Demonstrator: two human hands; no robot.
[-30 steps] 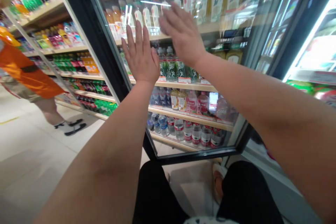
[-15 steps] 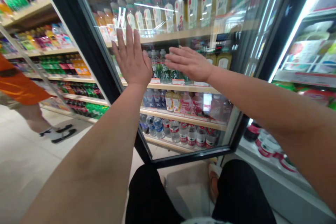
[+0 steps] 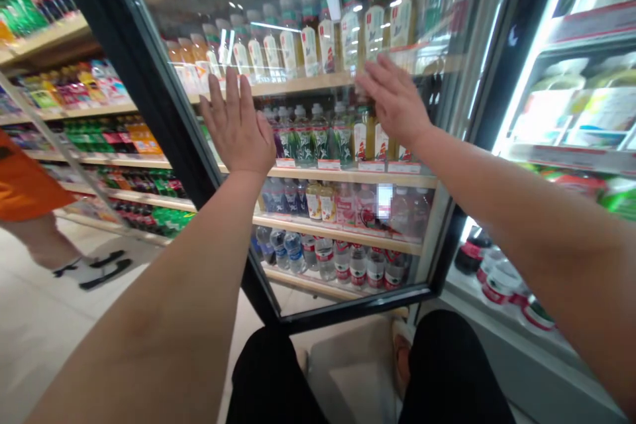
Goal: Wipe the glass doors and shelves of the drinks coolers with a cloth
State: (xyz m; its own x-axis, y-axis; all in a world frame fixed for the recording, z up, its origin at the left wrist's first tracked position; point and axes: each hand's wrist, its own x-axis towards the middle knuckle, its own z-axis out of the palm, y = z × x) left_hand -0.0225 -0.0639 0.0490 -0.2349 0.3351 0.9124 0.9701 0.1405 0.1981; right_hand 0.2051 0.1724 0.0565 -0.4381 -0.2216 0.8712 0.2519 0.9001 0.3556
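A glass door (image 3: 318, 245) in a black frame (image 3: 163, 106) stands ajar in front of me. My left hand (image 3: 239, 126) is laid on the glass near the frame, fingers spread and pointing up. Higher and to the right, my right hand (image 3: 397, 103) has its fingers stretched out towards the upper left, at the glass. Nothing shows in it, but I cannot tell whether its palm touches the pane. Through the door I see shelves with rows of bottles (image 3: 293, 255); light streaks reflect on the glass.
On the right, the lit cooler (image 3: 586, 159) holds bottles, some with red labels (image 3: 501, 278). At the left, wooden shelves (image 3: 99, 109) carry several rows of drinks. A person in orange clothing (image 3: 30, 179) stands there on the tiled floor (image 3: 30, 324). My knees (image 3: 273, 371) are below the door.
My right hand has moved up and to the right across the glass, its fingers now pointing higher. The left hand keeps its place on the door. The whole view has shifted slightly.
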